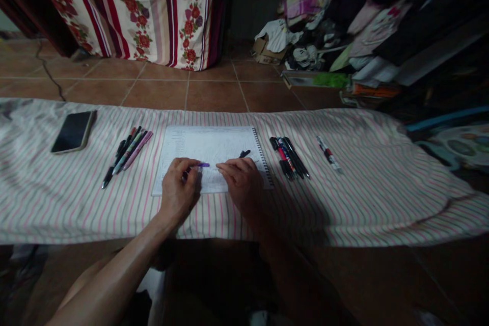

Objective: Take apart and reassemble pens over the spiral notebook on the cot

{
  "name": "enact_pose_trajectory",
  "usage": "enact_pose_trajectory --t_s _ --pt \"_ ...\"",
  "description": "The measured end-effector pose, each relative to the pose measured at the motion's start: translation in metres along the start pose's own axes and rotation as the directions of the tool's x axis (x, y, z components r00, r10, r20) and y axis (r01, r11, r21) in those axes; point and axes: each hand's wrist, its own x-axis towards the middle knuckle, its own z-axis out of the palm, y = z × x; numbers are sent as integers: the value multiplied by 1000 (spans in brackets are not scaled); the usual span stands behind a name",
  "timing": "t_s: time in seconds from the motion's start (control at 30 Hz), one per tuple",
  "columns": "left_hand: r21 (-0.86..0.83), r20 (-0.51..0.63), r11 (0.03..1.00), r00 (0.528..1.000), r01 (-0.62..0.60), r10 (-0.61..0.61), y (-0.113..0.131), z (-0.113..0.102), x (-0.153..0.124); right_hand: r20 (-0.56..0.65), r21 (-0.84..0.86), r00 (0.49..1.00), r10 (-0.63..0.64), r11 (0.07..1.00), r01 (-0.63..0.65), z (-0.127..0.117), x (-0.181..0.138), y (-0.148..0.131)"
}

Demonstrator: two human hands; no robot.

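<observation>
My left hand (179,182) is closed, its fingers pinching a slim purple pen (204,165) whose end sticks out to the right. Facing it across a small gap, my right hand (243,179) is closed too, with thumb and fingertips pressed together. A dark pen (245,154) shows its end just above the knuckles of this hand; the rest is hidden by the fingers. Both hands are over an open spiral notebook (214,137) with faint writing on its page.
Several pens (128,152) lie left of the notebook, and another group of pens (289,157) lies to its right. Farther right is a single patterned pen (328,154). A phone (74,132) rests at the left on the striped cloth (367,183). Beyond are a floral curtain (153,10) and piled clothes (324,5).
</observation>
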Motion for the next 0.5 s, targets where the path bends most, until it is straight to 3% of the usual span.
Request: enact_pose_trajectory --t_s 0.2,0.33,0.5 --pt "344 44 903 965 -259 260 -9 -4 6 -15 27 1000 17 999 -16 -2 2 -1" --pt "429 103 855 956 -292 275 -15 1 7 -15 0 1000 2 1000 -2 -2 1 0" --pt "450 93 845 956 -288 277 -16 3 8 -9 -32 1000 3 999 -3 -1 2 0"
